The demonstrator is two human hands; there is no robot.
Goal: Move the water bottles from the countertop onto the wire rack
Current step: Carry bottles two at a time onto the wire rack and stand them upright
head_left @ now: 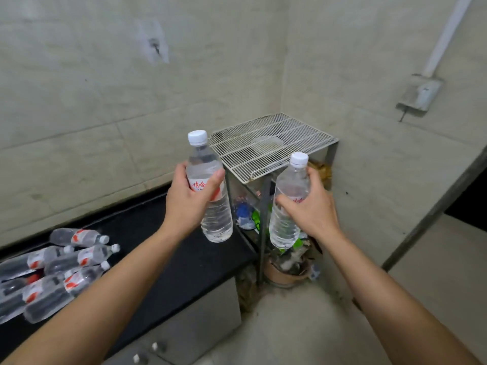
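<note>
My left hand (188, 200) grips a clear water bottle (210, 206) with a white cap and red label, held nearly upright in the air just left of the wire rack (266, 146). My right hand (311, 206) holds a second water bottle (287, 212) in front of the rack's near edge, tilted slightly. The rack's white grid top stands in the corner with nothing on it. Several more bottles (60, 270) lie on their sides on the black countertop (168, 259) at the lower left.
Tiled walls close in behind and to the right of the rack. Under the rack sit clutter and a brown pot (284, 275). A grey cabinet (200, 327) stands below the countertop. A wall box with a white pipe (421, 93) is at upper right.
</note>
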